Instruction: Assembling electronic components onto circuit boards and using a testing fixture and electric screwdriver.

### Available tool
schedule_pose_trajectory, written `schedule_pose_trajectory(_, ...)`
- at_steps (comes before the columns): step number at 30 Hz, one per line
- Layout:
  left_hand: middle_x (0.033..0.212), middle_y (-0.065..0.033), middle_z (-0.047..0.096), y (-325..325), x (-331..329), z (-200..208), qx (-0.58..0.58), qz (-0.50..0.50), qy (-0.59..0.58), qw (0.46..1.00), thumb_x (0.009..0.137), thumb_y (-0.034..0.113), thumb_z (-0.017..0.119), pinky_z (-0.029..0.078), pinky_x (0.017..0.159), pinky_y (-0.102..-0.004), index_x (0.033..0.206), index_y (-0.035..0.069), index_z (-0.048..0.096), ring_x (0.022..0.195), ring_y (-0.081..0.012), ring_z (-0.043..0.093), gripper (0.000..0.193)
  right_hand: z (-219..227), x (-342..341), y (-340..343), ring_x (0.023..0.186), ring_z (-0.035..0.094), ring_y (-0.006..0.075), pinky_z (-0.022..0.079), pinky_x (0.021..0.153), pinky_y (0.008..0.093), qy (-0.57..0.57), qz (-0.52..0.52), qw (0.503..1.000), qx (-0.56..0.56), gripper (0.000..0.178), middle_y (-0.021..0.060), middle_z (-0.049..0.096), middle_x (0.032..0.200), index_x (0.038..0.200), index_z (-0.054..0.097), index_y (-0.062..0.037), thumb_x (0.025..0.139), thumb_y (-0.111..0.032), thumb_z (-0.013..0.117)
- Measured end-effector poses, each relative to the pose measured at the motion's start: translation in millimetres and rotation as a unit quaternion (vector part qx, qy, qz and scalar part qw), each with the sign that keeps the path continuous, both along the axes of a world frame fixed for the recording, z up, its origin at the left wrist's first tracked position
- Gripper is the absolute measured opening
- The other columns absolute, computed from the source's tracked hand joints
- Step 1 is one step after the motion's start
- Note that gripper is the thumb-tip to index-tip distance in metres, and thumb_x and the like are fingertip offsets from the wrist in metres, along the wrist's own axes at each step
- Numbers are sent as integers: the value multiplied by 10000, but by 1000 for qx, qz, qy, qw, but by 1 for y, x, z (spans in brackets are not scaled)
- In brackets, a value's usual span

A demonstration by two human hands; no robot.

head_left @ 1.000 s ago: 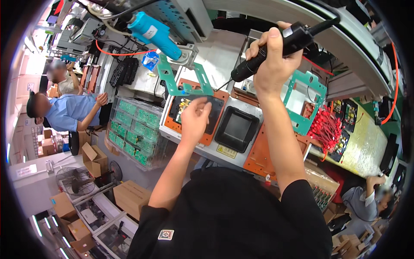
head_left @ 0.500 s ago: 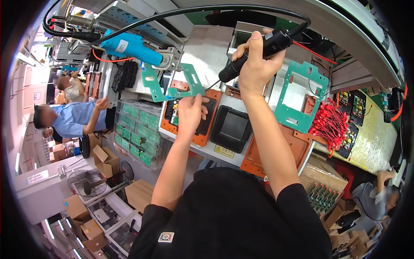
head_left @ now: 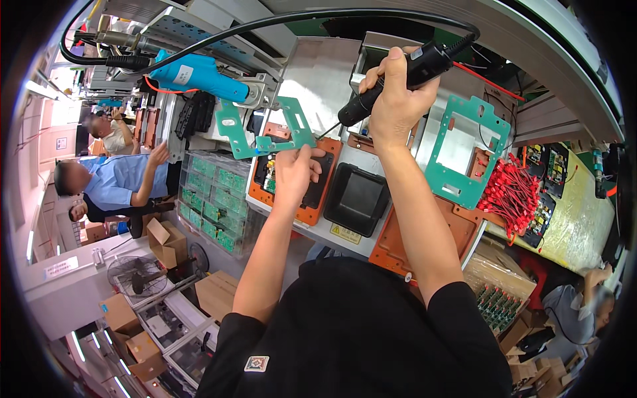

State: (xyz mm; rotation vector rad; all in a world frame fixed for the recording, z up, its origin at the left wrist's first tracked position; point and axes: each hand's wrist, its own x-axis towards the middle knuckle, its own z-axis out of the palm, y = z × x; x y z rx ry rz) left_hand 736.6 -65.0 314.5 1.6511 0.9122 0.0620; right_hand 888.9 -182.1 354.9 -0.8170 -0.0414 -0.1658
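In my right hand (head_left: 400, 99) is a black electric screwdriver (head_left: 361, 106), fingers wrapped round its body and the cable leaving its top. Its thin bit slants down to the left, with the tip at the right corner of a green cut-out plate (head_left: 290, 113). That plate lies over an orange fixture (head_left: 330, 151) holding a black part and some circuitry. My left hand (head_left: 296, 174) is closed, thumb and fingers at the plate's near right corner; its fingertips are partly hidden. Just right of the fixture sits a black open box (head_left: 358, 196).
A second green plate (head_left: 434, 174) rests on an orange fixture (head_left: 424, 229) at right, beside red-ended wires (head_left: 511, 196). A blue tool (head_left: 192, 74) is mounted at upper left, and a black cable (head_left: 298, 14) arches overhead. Clear bins of circuit boards (head_left: 212, 199) stand left; co-workers sit farther off.
My hands, the screwdriver and the green plate hold nearly the same position. The view has shifted slightly, and a co-worker at left has moved a little.
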Motion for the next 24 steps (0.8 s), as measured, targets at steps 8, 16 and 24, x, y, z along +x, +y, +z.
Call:
schedule_pose_trajectory(8, 747, -149, 647, 5, -4, -3, -13, -16, -3, 1000, 972, 150, 477, 425, 462, -252, 900, -132, 631, 525, -123, 544, 329, -3, 1, 1, 497, 534, 160, 476, 475, 322, 7, -4, 1000, 0, 242, 70, 521, 693, 980, 424, -44, 918, -150, 632)
schedule_pose_trajectory(16, 647, -112, 615, 2, -1, 0, 2, -28, 3, 1000, 950, 139, 450, 422, 500, -249, 890, -143, 652, 511, -121, 525, 353, -10, 4, 0, 500, 534, 158, 477, 497, 317, 1, 8, 1000, -13, 267, 71, 522, 696, 1059, 405, -41, 920, -136, 613)
schedule_pose_trajectory(24, 839, -199, 675, 0, -2, -2, -29, 10, -42, 999, 947, 70, 450, 498, 558, -269, 895, -151, 618, 650, -164, 638, 282, -4, 4, 2, 495, 529, 152, 467, 481, 304, 26, -27, 999, -20, 212, 66, 518, 689, 969, 427, -37, 920, -130, 611)
